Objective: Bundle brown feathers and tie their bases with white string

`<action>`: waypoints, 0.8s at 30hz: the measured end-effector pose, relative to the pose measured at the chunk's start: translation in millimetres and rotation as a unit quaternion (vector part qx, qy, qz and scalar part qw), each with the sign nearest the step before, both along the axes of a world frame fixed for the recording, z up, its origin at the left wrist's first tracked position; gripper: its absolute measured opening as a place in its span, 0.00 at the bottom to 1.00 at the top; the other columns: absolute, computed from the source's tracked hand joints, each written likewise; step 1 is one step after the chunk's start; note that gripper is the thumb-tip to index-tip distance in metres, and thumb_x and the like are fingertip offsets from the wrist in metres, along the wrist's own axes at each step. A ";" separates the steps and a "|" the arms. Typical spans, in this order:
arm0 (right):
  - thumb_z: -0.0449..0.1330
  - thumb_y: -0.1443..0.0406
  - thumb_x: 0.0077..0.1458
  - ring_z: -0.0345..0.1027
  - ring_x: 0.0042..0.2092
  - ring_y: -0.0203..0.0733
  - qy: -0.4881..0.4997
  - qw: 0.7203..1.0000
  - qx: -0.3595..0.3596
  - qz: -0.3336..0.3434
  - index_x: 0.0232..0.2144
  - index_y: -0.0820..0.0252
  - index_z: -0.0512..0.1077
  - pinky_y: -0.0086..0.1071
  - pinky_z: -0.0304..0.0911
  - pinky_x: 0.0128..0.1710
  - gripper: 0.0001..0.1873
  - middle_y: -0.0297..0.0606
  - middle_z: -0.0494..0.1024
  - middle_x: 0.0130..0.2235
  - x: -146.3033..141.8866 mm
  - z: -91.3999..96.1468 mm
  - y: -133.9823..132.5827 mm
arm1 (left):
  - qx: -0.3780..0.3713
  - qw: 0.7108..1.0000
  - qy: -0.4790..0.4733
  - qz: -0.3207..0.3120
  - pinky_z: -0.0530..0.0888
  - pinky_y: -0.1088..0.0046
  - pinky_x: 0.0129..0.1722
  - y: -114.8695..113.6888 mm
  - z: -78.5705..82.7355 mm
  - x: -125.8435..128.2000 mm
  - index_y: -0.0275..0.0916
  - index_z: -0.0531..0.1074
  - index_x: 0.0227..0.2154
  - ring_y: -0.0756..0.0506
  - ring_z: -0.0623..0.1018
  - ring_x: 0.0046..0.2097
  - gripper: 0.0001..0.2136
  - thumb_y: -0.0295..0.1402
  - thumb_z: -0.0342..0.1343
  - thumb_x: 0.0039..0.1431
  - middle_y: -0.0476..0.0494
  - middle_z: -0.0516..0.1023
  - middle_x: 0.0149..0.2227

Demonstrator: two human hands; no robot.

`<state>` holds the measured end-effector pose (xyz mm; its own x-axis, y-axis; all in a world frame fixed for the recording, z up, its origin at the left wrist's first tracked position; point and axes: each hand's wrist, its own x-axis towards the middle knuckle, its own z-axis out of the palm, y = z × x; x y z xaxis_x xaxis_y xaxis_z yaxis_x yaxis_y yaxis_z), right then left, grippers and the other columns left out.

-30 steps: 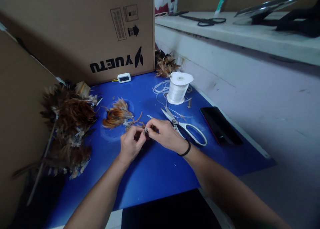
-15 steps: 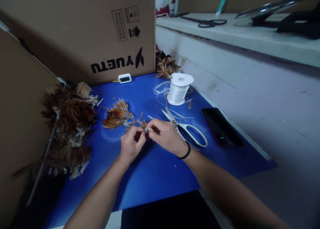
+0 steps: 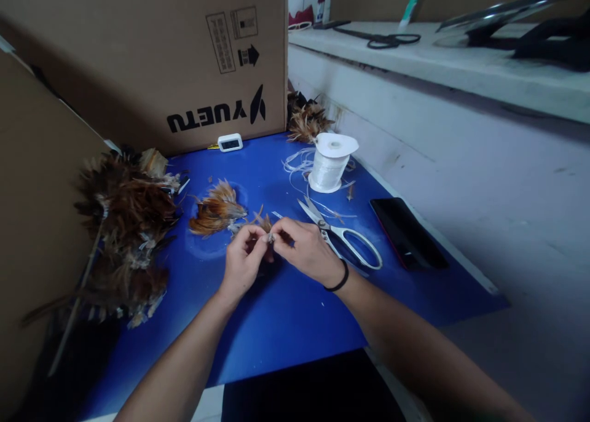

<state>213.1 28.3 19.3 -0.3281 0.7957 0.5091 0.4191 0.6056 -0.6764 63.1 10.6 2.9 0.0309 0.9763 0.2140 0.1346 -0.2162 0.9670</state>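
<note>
My left hand point(image 3: 243, 259) and my right hand point(image 3: 302, 248) meet over the blue table, thumbs and forefingers pinched. Between their fingertips is a small bunch of brown feathers point(image 3: 265, 222), its pale quill ends toward me. My fingers hide part of the bunch. Just beyond my left hand lies a loose pile of orange-brown feathers point(image 3: 216, 210). Beside my right hand rest white-handled scissors point(image 3: 354, 244), their blades slightly apart. A spool of white ribbon point(image 3: 328, 170) stands behind the scissors, with loose loops of ribbon around its base.
Dark brown feather bundles point(image 3: 133, 219) are heaped at the left with a thin stick. A large cardboard box point(image 3: 138, 53) stands at the back, a small white digital display point(image 3: 230, 142) before it. A black phone point(image 3: 408, 233) lies right. Black scissors point(image 3: 391, 40) rest on the ledge.
My left fingers have shifted slightly at the quill ends, and the thumb now lies further over them. My right hand stays nearly in place, still pinching.
</note>
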 end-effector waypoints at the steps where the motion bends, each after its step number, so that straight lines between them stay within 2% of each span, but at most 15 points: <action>1: 0.52 0.72 0.53 0.63 0.28 0.32 -0.005 1.000 0.005 0.000 0.28 0.59 0.66 0.26 0.58 0.31 0.05 0.32 0.71 0.27 -0.4 -1.5 0.5 | -0.018 0.999 -0.030 -0.010 0.69 0.77 0.25 0.2 1.2 1.4 0.38 0.67 0.31 0.52 0.72 0.21 0.05 0.35 0.54 0.56 0.53 0.71 0.21; 5: 0.51 0.72 0.54 0.63 0.29 0.33 -0.014 1.000 0.019 -0.001 0.29 0.60 0.66 0.27 0.59 0.33 0.05 0.33 0.70 0.28 -2.1 -8.0 2.1 | -0.068 0.989 -0.124 -0.035 0.71 0.76 0.25 1.4 2.2 2.9 0.37 0.67 0.31 0.52 0.73 0.22 0.07 0.36 0.55 0.55 0.52 0.71 0.22; 9: 0.52 0.70 0.55 0.63 0.31 0.33 -0.002 1.000 0.002 0.002 0.30 0.59 0.67 0.27 0.59 0.33 0.05 0.33 0.71 0.30 -3.0 -11.3 2.4 | -0.113 0.978 -0.172 -0.038 0.74 0.75 0.26 3.0 1.7 0.4 0.35 0.69 0.32 0.51 0.75 0.24 0.10 0.34 0.61 0.49 0.50 0.74 0.24; 17: 0.53 0.69 0.54 0.65 0.31 0.32 0.066 0.995 -0.074 0.002 0.30 0.60 0.69 0.27 0.61 0.33 0.05 0.32 0.71 0.30 -5.7 -10.9 3.3 | -0.149 0.969 -0.199 -0.014 0.76 0.75 0.30 3.9 4.4 -1.2 0.34 0.73 0.30 0.52 0.76 0.26 0.11 0.31 0.65 0.44 0.48 0.76 0.25; 24: 0.53 0.67 0.54 0.68 0.30 0.33 0.129 0.973 -0.189 0.022 0.31 0.60 0.69 0.29 0.63 0.31 0.05 0.32 0.73 0.28 -8.7 -16.1 5.8 | -0.164 0.966 -0.199 0.020 0.76 0.74 0.29 5.6 3.7 -1.3 0.33 0.73 0.29 0.51 0.77 0.25 0.11 0.31 0.65 0.42 0.48 0.76 0.23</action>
<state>204.3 34.1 3.2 -0.2662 0.9301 0.2529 0.1852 0.3069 -0.9336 61.8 16.3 6.6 -0.0285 0.9924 -0.1198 -0.2598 0.1084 0.9596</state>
